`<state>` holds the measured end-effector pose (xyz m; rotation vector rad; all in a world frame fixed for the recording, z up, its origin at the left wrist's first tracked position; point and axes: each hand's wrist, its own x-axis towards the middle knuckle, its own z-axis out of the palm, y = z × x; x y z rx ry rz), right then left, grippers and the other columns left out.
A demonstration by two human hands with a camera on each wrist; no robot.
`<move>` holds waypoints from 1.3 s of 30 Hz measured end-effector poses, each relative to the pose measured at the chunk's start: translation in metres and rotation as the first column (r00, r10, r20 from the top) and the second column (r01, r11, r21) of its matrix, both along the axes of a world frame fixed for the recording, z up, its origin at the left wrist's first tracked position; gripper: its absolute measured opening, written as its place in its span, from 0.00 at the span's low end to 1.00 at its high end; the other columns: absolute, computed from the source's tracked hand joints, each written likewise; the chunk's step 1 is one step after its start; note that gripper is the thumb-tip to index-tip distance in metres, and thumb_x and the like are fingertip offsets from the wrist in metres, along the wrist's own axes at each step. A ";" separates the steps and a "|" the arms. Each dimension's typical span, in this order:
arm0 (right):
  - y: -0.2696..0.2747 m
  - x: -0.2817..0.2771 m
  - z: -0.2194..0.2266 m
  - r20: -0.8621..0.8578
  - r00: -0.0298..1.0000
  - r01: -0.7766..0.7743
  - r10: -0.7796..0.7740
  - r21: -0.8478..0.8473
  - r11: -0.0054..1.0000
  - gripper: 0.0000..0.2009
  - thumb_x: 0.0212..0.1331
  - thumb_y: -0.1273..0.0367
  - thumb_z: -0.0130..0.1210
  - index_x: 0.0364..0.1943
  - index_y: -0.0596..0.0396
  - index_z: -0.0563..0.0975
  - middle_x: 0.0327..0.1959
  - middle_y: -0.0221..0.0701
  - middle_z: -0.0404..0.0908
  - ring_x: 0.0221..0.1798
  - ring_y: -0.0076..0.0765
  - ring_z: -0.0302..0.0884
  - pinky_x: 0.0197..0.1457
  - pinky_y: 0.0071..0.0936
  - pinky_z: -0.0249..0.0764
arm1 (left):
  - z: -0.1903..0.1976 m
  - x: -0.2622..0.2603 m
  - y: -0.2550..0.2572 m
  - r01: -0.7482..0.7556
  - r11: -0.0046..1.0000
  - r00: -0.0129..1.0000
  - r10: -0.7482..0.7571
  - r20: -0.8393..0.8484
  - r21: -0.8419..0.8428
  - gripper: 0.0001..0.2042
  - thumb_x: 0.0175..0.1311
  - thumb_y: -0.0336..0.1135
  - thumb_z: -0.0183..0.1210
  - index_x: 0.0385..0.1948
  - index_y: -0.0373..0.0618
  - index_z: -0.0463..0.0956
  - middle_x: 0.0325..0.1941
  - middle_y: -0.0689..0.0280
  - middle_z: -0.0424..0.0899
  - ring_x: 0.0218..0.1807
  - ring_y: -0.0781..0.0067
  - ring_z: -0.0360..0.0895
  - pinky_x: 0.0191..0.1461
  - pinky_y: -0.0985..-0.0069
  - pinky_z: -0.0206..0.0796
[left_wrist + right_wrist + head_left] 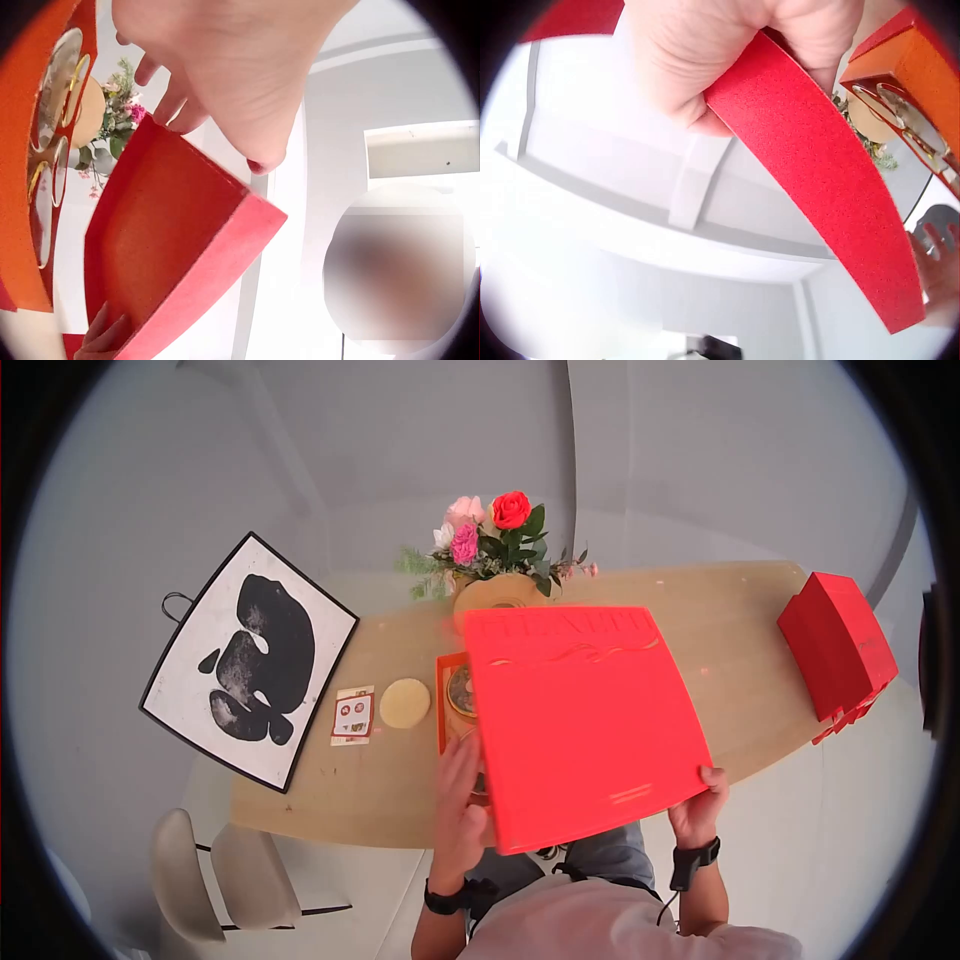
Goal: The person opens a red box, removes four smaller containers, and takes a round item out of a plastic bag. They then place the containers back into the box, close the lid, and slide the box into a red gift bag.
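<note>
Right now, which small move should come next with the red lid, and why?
Probably shift the red lid rightward, clear of the open box: the right hand grips its near right corner, and in the head view it hides part of the box.

I count one red lid (590,730) in my right grip (698,810), one orange box (442,705) with at least four round pieces (461,692), one disc (405,704), one bouquet (515,550) at the table's (745,660) far edge, one framed print (290,660) at its left, at least one red box (840,645) at its right.
</note>
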<state>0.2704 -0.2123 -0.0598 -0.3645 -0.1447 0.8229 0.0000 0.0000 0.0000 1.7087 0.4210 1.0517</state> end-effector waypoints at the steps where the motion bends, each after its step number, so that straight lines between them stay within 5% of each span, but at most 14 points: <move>1: -0.004 0.001 0.010 -0.100 0.995 0.004 0.003 0.073 0.997 0.28 0.57 0.71 0.50 0.64 0.72 0.67 0.64 0.51 0.76 0.64 0.56 0.77 0.69 0.52 0.77 | 0.010 0.001 -0.002 -0.029 0.963 0.975 0.086 -0.205 0.267 0.38 0.76 0.61 0.44 0.74 0.36 0.60 0.77 0.52 0.64 0.80 0.51 0.55 0.82 0.54 0.40; 6: -0.038 0.021 -0.017 -0.135 0.979 0.162 -0.154 0.049 0.986 0.29 0.57 0.71 0.51 0.64 0.72 0.67 0.64 0.53 0.75 0.64 0.58 0.77 0.67 0.56 0.78 | 0.017 0.007 -0.011 0.099 0.983 0.985 -0.075 -0.155 0.154 0.32 0.74 0.49 0.50 0.73 0.37 0.61 0.77 0.53 0.65 0.79 0.51 0.57 0.81 0.56 0.42; 9: -0.067 0.041 -0.027 -0.118 0.969 0.226 -0.217 0.069 0.972 0.26 0.56 0.72 0.52 0.61 0.72 0.69 0.60 0.52 0.78 0.60 0.56 0.81 0.63 0.55 0.81 | -0.002 -0.007 -0.006 -0.138 0.990 0.977 0.129 -0.172 -0.040 0.28 0.70 0.36 0.59 0.69 0.36 0.65 0.73 0.54 0.69 0.77 0.57 0.61 0.80 0.60 0.50; 12: -0.090 0.070 -0.049 -0.132 0.918 0.381 -0.373 0.037 0.924 0.23 0.55 0.74 0.54 0.56 0.71 0.71 0.57 0.51 0.81 0.57 0.53 0.82 0.62 0.55 0.82 | -0.039 -0.025 0.010 -0.311 0.949 0.940 0.298 -0.169 -0.057 0.29 0.71 0.35 0.58 0.72 0.38 0.62 0.74 0.55 0.66 0.77 0.58 0.60 0.80 0.61 0.50; 17: -0.092 0.095 -0.048 -0.132 0.860 0.484 -0.493 -0.094 0.870 0.11 0.57 0.75 0.55 0.44 0.64 0.74 0.48 0.42 0.83 0.52 0.47 0.84 0.59 0.51 0.85 | -0.064 -0.033 0.027 -0.281 0.921 0.958 0.285 -0.025 -0.269 0.31 0.72 0.30 0.56 0.75 0.39 0.56 0.78 0.55 0.61 0.79 0.58 0.58 0.81 0.62 0.49; 20: -0.091 0.113 -0.067 -0.040 0.838 0.538 -0.545 -0.116 0.835 0.14 0.58 0.74 0.54 0.48 0.66 0.73 0.54 0.45 0.81 0.57 0.49 0.82 0.60 0.50 0.85 | -0.082 -0.031 0.031 -0.222 0.912 0.970 0.243 0.019 -0.344 0.31 0.72 0.29 0.55 0.75 0.39 0.55 0.79 0.55 0.59 0.80 0.58 0.57 0.81 0.62 0.48; 30: -0.088 0.172 -0.079 0.049 0.861 0.507 -0.506 -0.159 0.847 0.10 0.58 0.75 0.56 0.44 0.62 0.75 0.49 0.40 0.83 0.52 0.45 0.83 0.59 0.45 0.85 | -0.102 -0.025 0.027 -0.123 0.890 0.981 0.176 0.081 -0.440 0.32 0.68 0.27 0.51 0.75 0.34 0.55 0.78 0.54 0.61 0.78 0.61 0.59 0.80 0.66 0.48; 39: -0.081 0.192 -0.090 0.092 0.860 0.510 -0.502 -0.216 0.833 0.11 0.61 0.72 0.55 0.45 0.62 0.75 0.50 0.39 0.82 0.54 0.44 0.83 0.60 0.45 0.84 | -0.122 -0.020 0.026 -0.215 0.891 0.956 0.277 0.102 -0.399 0.33 0.62 0.28 0.48 0.73 0.31 0.59 0.75 0.52 0.65 0.76 0.61 0.62 0.79 0.67 0.51</move>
